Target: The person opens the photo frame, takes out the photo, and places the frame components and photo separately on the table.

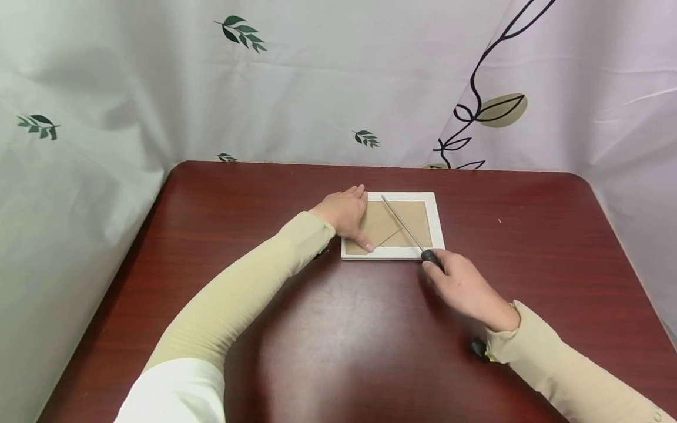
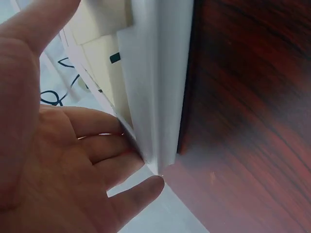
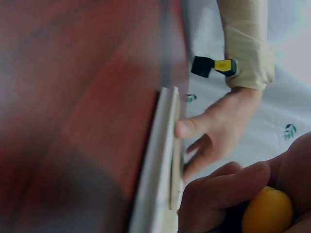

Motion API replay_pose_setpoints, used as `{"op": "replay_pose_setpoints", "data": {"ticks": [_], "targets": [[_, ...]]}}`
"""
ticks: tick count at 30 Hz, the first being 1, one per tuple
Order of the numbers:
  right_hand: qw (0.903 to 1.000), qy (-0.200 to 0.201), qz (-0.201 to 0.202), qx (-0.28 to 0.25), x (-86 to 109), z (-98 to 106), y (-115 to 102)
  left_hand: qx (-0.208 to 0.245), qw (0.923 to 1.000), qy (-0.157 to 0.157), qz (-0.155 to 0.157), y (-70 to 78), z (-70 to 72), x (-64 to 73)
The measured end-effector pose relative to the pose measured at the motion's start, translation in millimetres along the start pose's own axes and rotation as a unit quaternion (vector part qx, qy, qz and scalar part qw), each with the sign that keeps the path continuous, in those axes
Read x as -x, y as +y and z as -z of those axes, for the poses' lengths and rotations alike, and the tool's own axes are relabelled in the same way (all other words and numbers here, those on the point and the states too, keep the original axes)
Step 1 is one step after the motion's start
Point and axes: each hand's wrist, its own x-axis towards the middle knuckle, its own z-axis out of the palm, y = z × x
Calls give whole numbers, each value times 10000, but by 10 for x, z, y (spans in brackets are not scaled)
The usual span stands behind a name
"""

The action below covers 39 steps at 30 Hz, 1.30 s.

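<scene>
A white picture frame point(image 1: 436, 220) lies on the table with its tan backing board point(image 1: 419, 214) facing up. My left hand point(image 1: 344, 212) rests over the frame's left side, thumb on the near part and fingers stretched toward the far edge. In the left wrist view, the fingertips of that hand point(image 2: 87, 155) are right at the white border. My right hand point(image 1: 462, 286) grips a screwdriver point(image 1: 403, 224) by its dark handle, the metal shaft slanting across the backing toward the far border. The handle's yellow end point(image 3: 267, 211) shows in the right wrist view.
The dark red wooden table point(image 1: 317, 329) has rounded far corners. A pale curtain point(image 1: 307, 82) with leaf prints hangs behind it and along both sides. A tiny light speck point(image 1: 499, 221) lies right of the frame.
</scene>
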Motion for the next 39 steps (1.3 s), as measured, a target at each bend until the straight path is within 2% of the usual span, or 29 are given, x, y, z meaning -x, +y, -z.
{"op": "replay_pose_setpoints", "data": {"ticks": [4,11,17,30,39], "targets": [[9995,-119,-118,-277,27,-85,51,29,10000,11,5,9,-4,-4],[9999,155,-50,-28,3,-196,85,-49,10000,8,68,19,2,2],[9998,173,-129,27,-9,-259,82,-75,9999,-12,107,27,12,17],[9996,243,-162,0,-15,-324,77,-108,9999,-28,115,20,20,19],[9992,156,-279,-239,-26,-339,93,-145,9999,60,-51,4,7,16]]}}
